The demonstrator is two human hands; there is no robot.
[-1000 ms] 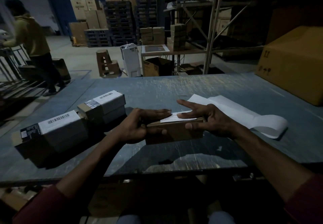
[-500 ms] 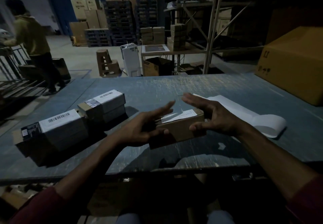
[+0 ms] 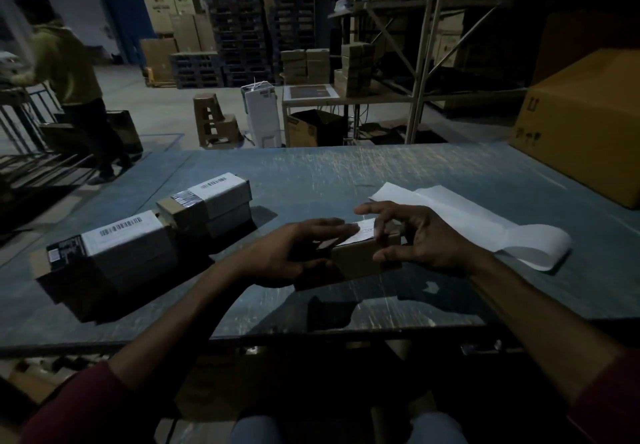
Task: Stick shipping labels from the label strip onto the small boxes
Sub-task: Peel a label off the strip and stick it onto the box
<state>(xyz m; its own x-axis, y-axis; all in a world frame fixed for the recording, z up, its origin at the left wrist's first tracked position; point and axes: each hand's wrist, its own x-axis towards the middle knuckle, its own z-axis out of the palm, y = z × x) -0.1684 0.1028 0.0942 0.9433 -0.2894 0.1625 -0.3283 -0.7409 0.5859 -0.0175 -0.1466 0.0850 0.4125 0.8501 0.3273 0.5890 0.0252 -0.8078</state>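
the small box (image 3: 363, 256) sits between both hands just above the table (image 3: 311, 173), long axis running left to right, left hand (image 3: 294, 253) gripping its left end, right hand (image 3: 422, 239) clasping the right end, fingers seemingly pressing the label (image 3: 362, 230) on top.

R fingers (image 3: 381, 227) now curled on label (image 3: 363, 233).

dim, underexposed | dark corners | wide-angle bending at edges | soft shadows on table (image 3: 346, 173)
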